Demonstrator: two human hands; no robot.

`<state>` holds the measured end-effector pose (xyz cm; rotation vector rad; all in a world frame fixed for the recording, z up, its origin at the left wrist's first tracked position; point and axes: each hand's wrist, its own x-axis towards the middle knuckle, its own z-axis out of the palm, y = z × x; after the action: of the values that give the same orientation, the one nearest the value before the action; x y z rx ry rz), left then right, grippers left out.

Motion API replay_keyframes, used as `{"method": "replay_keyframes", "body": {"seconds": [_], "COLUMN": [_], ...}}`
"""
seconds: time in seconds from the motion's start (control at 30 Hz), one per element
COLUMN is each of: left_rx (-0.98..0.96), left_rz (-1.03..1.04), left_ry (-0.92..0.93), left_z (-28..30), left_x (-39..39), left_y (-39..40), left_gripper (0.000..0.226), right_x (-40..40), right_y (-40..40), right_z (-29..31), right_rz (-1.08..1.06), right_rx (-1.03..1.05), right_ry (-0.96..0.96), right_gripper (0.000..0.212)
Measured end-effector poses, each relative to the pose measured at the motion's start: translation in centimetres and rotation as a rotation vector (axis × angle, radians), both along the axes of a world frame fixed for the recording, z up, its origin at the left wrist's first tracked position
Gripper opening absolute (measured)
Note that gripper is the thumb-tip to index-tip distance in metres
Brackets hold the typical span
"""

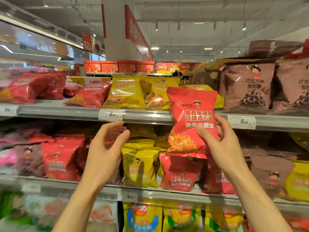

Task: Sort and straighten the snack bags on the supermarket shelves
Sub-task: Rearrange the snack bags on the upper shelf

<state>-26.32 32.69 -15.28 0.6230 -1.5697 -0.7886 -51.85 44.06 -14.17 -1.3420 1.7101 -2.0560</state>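
Head view puts a red snack bag point(192, 119) in mid-air, upright, in front of the top shelf's edge point(145, 115) and overlapping the yellow bags point(127, 92) behind it. It is a glossy, puffed pillow pack with white lettering, a small cartoon figure near the top and a picture of orange noodle strands low on its left; its bottom seam is crumpled. The right hand point(222, 144) holds it by the lower right, thumb across the front and fingers point(219, 119) wrapped behind. The left hand point(107, 148) is empty, its fingers spread wide and curled, well left of the bag, before the middle shelf. A matching red bag point(90, 95) lies slanted on the top shelf, left of the yellow ones, so that looks like the right home. To do this well, carry the bag leftward over the yellow row, let the free hand square up the slanted one first, then set it face-out and upright without crushing the air-filled pack.
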Motion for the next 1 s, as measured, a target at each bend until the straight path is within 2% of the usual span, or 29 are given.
{"method": "replay_keyframes", "body": {"seconds": [0.1,0.17,0.43,0.63,1.0], "left_rx": [0.05,0.046,0.059,0.039,0.088], "left_rz": [0.012,0.038,0.041,0.019,-0.021], "left_ry": [0.065,0.043,0.033,0.028,-0.016], "left_z": [-1.6,-2.2,-3.0,-3.2,-2.9], "left_x": [1.3,2.1,6.7,13.6,26.9], "left_y": [1.1,1.2,0.5,-2.2,-7.9], "left_gripper": [0.024,0.025,0.03,0.032,0.034], "right_x": [0.9,1.7,6.7,13.3,26.0], "right_y": [0.0,0.0,-1.3,-3.4,-8.2], "right_z": [-1.5,-2.3,-4.5,-5.6,-6.9], "right_rz": [0.054,0.083,0.063,0.002,-0.112], "right_rx": [-0.012,-0.006,0.032,0.028,0.025], "right_ry": [-0.032,-0.057,-0.082,-0.085,-0.117], "right_gripper": [0.071,0.067,0.07,0.073,0.056]}}
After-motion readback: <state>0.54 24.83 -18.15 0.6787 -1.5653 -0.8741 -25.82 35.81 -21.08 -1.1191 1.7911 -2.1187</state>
